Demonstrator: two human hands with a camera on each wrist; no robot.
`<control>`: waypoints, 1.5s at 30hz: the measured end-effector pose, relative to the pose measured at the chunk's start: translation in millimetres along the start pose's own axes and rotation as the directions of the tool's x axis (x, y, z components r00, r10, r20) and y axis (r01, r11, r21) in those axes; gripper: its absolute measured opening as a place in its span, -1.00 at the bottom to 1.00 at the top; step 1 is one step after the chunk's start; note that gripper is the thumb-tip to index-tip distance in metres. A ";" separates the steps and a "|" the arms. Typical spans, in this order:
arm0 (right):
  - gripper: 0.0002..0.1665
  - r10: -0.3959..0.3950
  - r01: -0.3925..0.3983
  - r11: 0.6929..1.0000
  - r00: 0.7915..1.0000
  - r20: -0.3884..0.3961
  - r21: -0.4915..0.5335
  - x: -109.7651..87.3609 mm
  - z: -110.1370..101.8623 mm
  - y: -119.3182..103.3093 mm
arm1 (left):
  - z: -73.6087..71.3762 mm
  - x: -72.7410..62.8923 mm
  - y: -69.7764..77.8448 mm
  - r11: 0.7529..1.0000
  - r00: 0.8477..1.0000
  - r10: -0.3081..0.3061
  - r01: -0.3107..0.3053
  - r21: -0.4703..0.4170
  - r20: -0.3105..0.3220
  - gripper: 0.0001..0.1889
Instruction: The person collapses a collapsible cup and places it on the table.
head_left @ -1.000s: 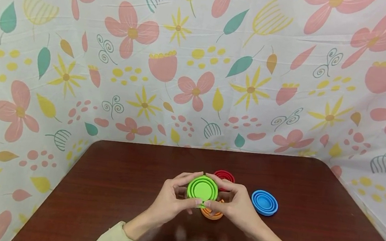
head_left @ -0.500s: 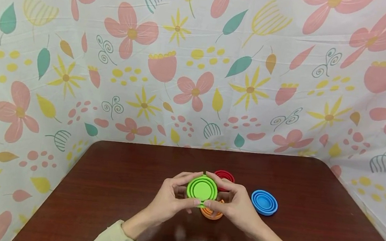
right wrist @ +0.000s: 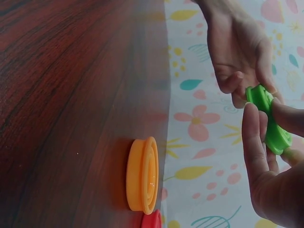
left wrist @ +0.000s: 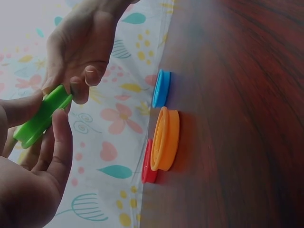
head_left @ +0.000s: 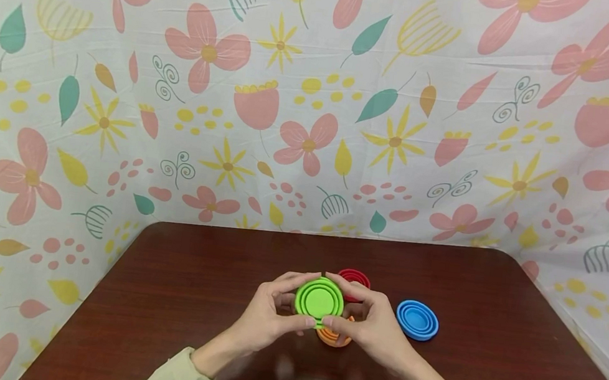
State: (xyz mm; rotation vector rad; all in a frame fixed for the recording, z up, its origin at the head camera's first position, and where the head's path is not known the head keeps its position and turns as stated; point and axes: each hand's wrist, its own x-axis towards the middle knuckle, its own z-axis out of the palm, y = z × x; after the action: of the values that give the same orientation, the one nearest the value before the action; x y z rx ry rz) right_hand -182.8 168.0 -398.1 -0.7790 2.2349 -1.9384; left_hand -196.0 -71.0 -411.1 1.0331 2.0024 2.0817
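A green collapsible cup (head_left: 320,298), folded flat into concentric rings, is held up above the table by both hands, its ringed face towards the head camera. My left hand (head_left: 260,320) grips the cup's left side between thumb and fingers. On the opposite side, my right hand (head_left: 380,331) pinches the rim, and the two thumbs come close together at the lower edge. The wrist views show the cup (left wrist: 43,116) edge-on as a thin disc. Partly hidden behind it and the right hand, an orange folded cup (head_left: 334,337) rests on the table.
A red folded cup (head_left: 353,276) sits farther back, partly covered by the right hand. To the right lies a blue folded cup (head_left: 417,320). All rest on the dark brown table (head_left: 186,289), which meets a floral cloth (head_left: 316,91) at its far edge.
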 end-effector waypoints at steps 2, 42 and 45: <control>-0.21 -0.007 0.007 1.000 1.000 -0.002 0.001 0.1 -0.1 -0.1 | -0.5 -0.4 0.1 1.000 1.000 -0.003 0.003 0.002 -0.001 -0.25; -0.35 -0.139 0.127 0.985 0.985 -0.101 -0.116 -1.6 0.9 -1.2 | -5.9 -1.0 -0.3 0.995 0.997 -0.006 -0.002 -0.102 -0.081 -0.65; -0.42 -0.128 0.110 0.981 0.986 -0.106 -0.161 -1.2 -0.4 -1.3 | -6.0 -0.6 -1.2 0.997 0.996 0.030 -0.036 -0.074 -0.079 -0.63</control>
State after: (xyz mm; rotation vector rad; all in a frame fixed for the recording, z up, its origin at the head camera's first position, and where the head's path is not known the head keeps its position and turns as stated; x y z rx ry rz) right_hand -181.4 168.8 -397.2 -0.8586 2.4866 -1.9247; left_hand -199.0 -76.3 -412.0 0.9936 1.9364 2.2290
